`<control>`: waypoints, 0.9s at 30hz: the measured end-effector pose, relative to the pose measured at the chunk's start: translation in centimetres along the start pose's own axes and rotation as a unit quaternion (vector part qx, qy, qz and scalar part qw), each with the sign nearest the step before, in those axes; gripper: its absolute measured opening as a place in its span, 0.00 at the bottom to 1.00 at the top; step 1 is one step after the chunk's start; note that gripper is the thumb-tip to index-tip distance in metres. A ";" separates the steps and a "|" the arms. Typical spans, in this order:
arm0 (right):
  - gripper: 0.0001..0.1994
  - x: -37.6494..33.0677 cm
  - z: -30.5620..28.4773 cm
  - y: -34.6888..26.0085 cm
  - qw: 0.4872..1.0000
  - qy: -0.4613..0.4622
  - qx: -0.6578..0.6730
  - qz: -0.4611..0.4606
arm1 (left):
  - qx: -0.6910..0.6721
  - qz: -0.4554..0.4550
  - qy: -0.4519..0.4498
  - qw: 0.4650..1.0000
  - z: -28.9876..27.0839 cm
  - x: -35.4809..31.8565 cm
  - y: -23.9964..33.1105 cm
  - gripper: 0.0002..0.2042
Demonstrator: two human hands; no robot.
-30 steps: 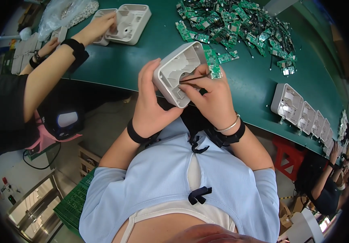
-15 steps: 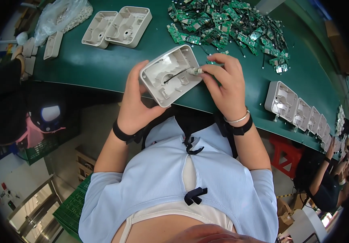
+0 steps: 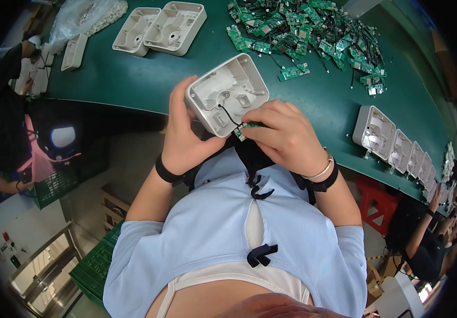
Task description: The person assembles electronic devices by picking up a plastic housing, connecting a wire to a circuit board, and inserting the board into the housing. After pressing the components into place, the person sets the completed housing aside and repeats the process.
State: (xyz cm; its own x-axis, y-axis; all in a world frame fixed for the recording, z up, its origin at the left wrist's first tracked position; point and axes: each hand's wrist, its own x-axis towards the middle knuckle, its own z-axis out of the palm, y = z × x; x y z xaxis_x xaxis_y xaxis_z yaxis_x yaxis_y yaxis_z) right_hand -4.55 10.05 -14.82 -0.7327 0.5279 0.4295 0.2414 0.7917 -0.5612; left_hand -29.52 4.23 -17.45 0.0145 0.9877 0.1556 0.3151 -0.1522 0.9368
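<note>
My left hand grips a white plastic housing by its left side, tilted with its hollow inside facing up. From a hole in the housing's floor runs a thin black cable to a small green circuit board at the lower rim. The fingers of my right hand are closed on that board and partly cover it. A loose circuit board lies on the green table just beyond the housing.
A heap of circuit boards covers the table's far side. Two open housings stand at the far left, near a plastic bag of small white parts. Another row of housings lines the right edge. Other people work at both sides.
My right hand has moved down and toward me, from the housing's right side to its lower rim. The cable now hangs over the rim, and the circuit board shows in my fingers.
</note>
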 end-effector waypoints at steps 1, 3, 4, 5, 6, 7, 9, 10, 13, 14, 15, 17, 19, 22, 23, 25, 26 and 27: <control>0.13 0.0 0.2 -0.2 1.000 0.005 -0.001 0.001 | -0.031 -0.011 0.000 0.999 0.1 0.0 0.1 0.53; 0.13 0.2 0.6 -0.5 1.000 0.016 -0.004 0.004 | -0.061 -0.021 0.000 0.998 0.1 -0.1 0.3 0.52; 0.13 0.2 0.9 -0.5 1.000 0.016 -0.003 0.003 | -0.067 -0.029 0.000 0.997 0.1 -0.1 0.4 0.53; 0.13 0.2 1.3 -0.2 1.000 0.026 0.008 0.006 | -0.073 -0.036 0.000 0.997 0.1 -0.1 0.4 0.54; 0.13 0.2 1.7 0.0 0.999 0.036 0.019 0.008 | -0.079 -0.043 0.001 0.996 0.0 0.0 0.5 0.54; 0.14 0.2 2.1 0.2 0.998 0.046 0.030 0.010 | -0.078 -0.042 0.002 0.996 0.0 -0.1 0.4 0.54; 0.13 0.4 2.8 0.5 0.997 0.055 0.055 0.024 | -0.089 -0.040 -0.006 0.995 -0.3 -0.1 0.3 0.53; 0.13 0.6 3.0 0.6 0.994 0.064 0.079 0.041 | -0.094 -0.038 -0.009 0.995 -0.4 -0.1 0.2 0.52; 0.12 1.1 3.0 0.6 0.992 0.062 0.096 0.057 | -0.078 -0.025 -0.014 0.997 -0.3 -0.2 0.2 0.53; 0.12 1.2 2.9 0.6 0.993 0.052 0.089 0.062 | -0.072 -0.019 -0.019 0.997 -0.4 -0.2 0.2 0.53; 0.11 1.4 2.8 0.5 0.994 0.042 0.080 0.068 | -0.068 -0.016 -0.015 0.997 -0.6 -0.2 0.0 0.53; 0.11 1.8 2.6 0.5 0.997 0.031 0.055 0.040 | -0.102 -0.018 -0.026 0.994 -0.8 -0.2 -0.4 0.53; 0.11 2.0 2.3 0.4 1.000 0.009 0.000 0.000 | -0.120 -0.017 -0.033 0.992 -0.9 0.0 -0.8 0.53; 0.11 1.2 1.9 -0.4 1.000 0.004 -0.028 0.003 | -0.100 -0.030 -0.085 0.991 -1.3 0.3 -1.3 0.56; 0.11 0.8 1.8 -0.8 0.999 0.001 -0.042 0.009 | -0.102 -0.028 -0.092 0.990 -1.7 0.9 -0.7 0.56; 0.11 0.0 0.7 -1.6 0.997 0.008 -0.066 0.030 | 0.013 0.007 -0.147 0.989 -3.6 3.0 1.3 0.58; 0.10 -0.7 0.0 -1.9 0.995 0.012 -0.086 0.046 | 0.067 0.027 -0.175 0.982 -4.3 3.9 1.6 0.59; 0.10 -1.4 -0.6 -2.1 0.992 0.015 -0.108 0.063 | 0.134 0.048 -0.112 0.983 -5.1 4.9 1.2 0.59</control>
State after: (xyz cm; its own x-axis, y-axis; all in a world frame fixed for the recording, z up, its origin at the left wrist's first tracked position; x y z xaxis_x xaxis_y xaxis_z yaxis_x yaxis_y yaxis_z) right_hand -3.64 7.81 -13.76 -0.6692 0.6337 0.3879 0.4630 0.7640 -0.4493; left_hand -33.92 8.68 -14.00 0.2554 0.9568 0.1388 0.5404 -0.2603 0.8001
